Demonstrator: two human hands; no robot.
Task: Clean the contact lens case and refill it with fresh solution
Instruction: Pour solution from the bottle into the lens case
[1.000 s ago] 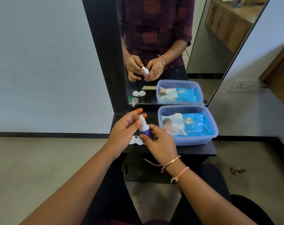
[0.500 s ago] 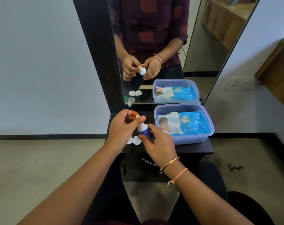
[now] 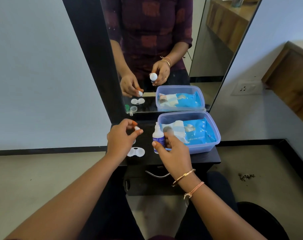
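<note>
Two-well translucent lens case (image 3: 136,152) lying 8 o'clock from upright blue-white bottle (image 3: 158,138); right hand (image 3: 175,153) gripping bottle, left hand (image 3: 120,138) pinching white cap (image 3: 136,128).

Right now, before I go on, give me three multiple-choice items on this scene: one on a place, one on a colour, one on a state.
1. Where is the lens case?
A. on the floor
B. on the black table
C. in a drawer

2. What colour is the wipes pack in the tub?
A. blue
B. red
C. green

3. The solution bottle in the right hand is:
A. capped
B. lying flat
C. uncapped and upright

Answers:
1 B: the case lies open on the table top, between the two hands.
2 A: the pack shows bright blue through the clear tub.
3 C: its nozzle is bare, and the left hand pinches the white cap.
</note>
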